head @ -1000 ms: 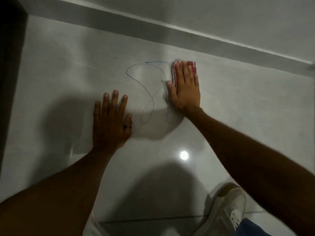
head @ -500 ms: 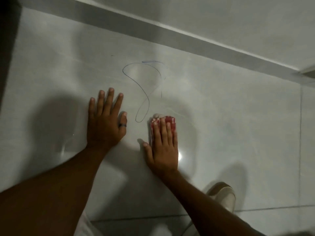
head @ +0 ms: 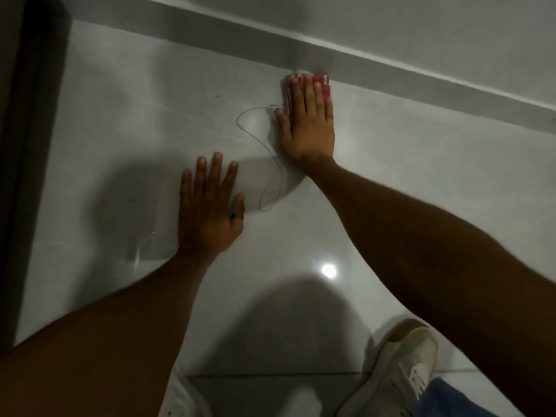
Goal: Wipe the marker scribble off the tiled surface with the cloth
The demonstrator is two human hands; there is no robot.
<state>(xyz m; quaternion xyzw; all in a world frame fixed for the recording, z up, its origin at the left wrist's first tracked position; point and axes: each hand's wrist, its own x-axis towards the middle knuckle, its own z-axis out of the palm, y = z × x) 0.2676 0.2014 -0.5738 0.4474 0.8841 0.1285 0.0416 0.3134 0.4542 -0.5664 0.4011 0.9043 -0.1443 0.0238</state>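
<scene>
Red-and-white checked cloth [head: 304, 85] sits pinned under my right hand [head: 308, 124] — fingers stretched flat on top, pressing it to the glossy tiled surface [head: 421, 182] right up against the grey skirting [head: 391, 76] at the floor's far edge. Blue marker scribble [head: 264, 158] loops just left of that hand, trailing toward my left hand [head: 209, 210] — palm down, fingers spread on bare tile, dark ring [head: 236, 217] on the thumb. White shoe [head: 397, 368] at the near edge.

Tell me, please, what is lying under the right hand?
A folded red-and-white checked cloth pokes out beyond the fingertips of the right hand. The palm covers the rest, so any scribble beneath is hidden.
</scene>
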